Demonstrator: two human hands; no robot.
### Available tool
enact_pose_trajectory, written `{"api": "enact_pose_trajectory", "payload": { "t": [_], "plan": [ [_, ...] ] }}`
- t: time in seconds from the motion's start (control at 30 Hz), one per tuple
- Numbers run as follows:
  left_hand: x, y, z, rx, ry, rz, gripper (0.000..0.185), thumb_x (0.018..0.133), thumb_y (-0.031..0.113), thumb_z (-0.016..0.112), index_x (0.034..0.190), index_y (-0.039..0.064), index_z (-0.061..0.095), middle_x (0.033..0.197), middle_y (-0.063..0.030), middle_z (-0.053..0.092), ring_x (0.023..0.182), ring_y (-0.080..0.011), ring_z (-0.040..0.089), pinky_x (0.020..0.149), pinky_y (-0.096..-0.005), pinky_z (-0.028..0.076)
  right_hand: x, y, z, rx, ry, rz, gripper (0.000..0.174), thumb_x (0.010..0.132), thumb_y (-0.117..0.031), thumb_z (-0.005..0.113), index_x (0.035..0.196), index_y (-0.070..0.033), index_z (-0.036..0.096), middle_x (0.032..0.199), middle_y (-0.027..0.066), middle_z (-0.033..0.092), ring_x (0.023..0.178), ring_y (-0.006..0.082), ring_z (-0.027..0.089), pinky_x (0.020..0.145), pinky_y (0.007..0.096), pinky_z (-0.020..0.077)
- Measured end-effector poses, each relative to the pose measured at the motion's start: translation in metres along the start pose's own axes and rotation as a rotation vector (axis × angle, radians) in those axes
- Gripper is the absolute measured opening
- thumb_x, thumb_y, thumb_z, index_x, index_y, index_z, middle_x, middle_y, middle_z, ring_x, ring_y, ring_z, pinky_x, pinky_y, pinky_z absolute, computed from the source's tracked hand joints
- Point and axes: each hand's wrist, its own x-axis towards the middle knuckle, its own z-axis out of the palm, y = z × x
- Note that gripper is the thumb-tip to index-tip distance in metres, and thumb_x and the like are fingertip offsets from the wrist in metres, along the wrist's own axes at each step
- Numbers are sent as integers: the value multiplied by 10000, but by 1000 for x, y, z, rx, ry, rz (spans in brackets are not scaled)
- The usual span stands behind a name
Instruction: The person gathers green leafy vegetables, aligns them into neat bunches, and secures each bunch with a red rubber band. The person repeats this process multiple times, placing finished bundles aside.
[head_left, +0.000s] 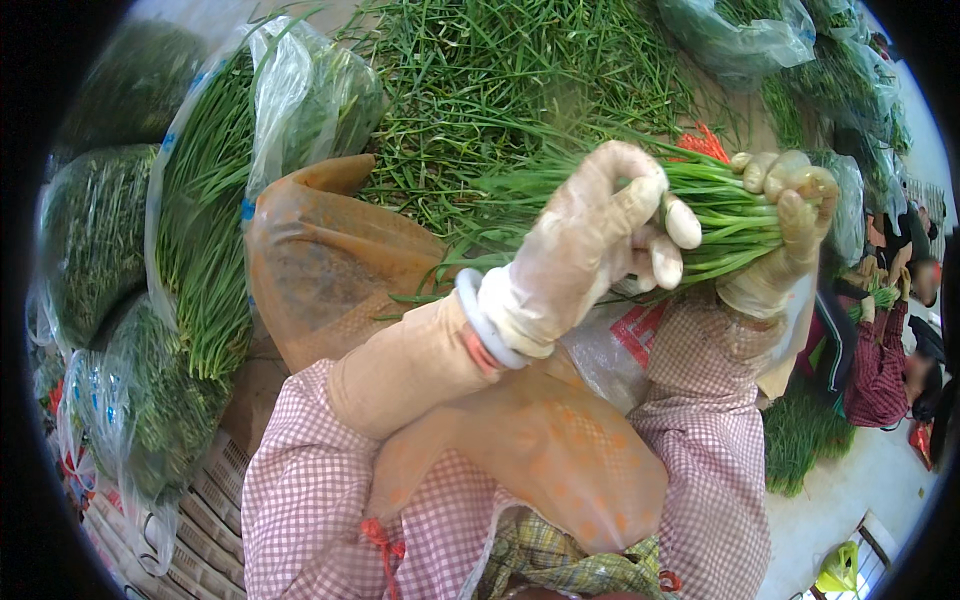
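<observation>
My right hand (787, 199), in a stained pale glove, grips the whitish stem end of a bunch of long green leafy stalks, like chives or young garlic greens (724, 202). The leaves spread leftward. My left hand (626, 217), in a thin whitish glove with a pale bangle (484, 319) at the wrist, lies over the middle of the bunch with curled fingers. Whether those fingers close on stalks cannot be told. Beside the right hand, behind the bunch, are red-orange strands (703, 142). Loose cut greens (487, 82) lie in a heap beyond the hands.
Clear plastic bags of greens (97, 240) crowd the left side; an opened one (206, 225) shows its stalks. More bagged greens (739, 37) stand top right. Greens (802, 435) lie on the floor at right, near other people (877, 375). A translucent brownish apron (517, 457) covers my lap.
</observation>
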Motion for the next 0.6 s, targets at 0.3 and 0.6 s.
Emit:
{"api": "enact_pose_trajectory", "payload": {
  "t": [0.3,0.6],
  "plan": [
    [-6,-61,16,-240,-450,-517,219,952,284,626,907,91,531,630,24,457,538,-58,398,462,-226,298,4,3,-5,64,-101,51,155,846,-46,635,991,-84,597,845,69,617,771,205,582,844,439,497],
    [-80,50,-30,1092,-605,-375,316,901,261,627,1128,42,641,1147,-162,659,1015,-296,653,897,-389,513,18,-36,-79,305,-176,8,90,841,-78,631,901,-117,578,850,-12,558,831,150,537,882,354,422]
  ]
}}
